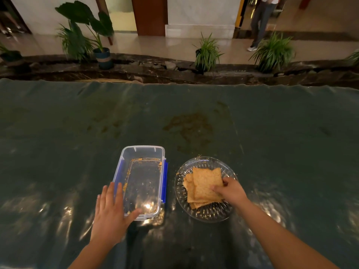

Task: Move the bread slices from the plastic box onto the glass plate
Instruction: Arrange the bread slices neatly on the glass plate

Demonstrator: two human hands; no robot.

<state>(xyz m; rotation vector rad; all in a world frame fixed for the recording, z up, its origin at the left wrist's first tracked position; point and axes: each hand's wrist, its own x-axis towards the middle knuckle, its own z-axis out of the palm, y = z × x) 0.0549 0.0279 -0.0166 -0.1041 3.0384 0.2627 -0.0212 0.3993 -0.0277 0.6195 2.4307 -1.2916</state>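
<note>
a dark green cloth (272, 152) covers the table, glossy with light patches near the front and a brownish stain (189, 127) in the middle. past the far edge runs a dark stone ledge (155, 70) with potted plants (206, 53) along it, then a pale shiny floor, a white wall and a brown door (149, 15). a person's legs (259, 24) show at the top right.

the box (142, 152) sits left of centre, clear with blue clips on its long sides, holding only orange crumbs (136, 161) along its bottom edges. the plate (209, 213) stands just right of it, close but apart, with a few crumbs on the cloth around its rim.

the bread (204, 183) lies stacked on the plate, several flat toasted slices fanned a little to the left. the right hand (231, 191) comes in from the right over the plate, thumb and fingers pinched on the near right corner of the top slice. the left hand (111, 212) lies flat with fingers spread, resting against the box's near left corner, the thumb along the front rim, gripping nothing.
</note>
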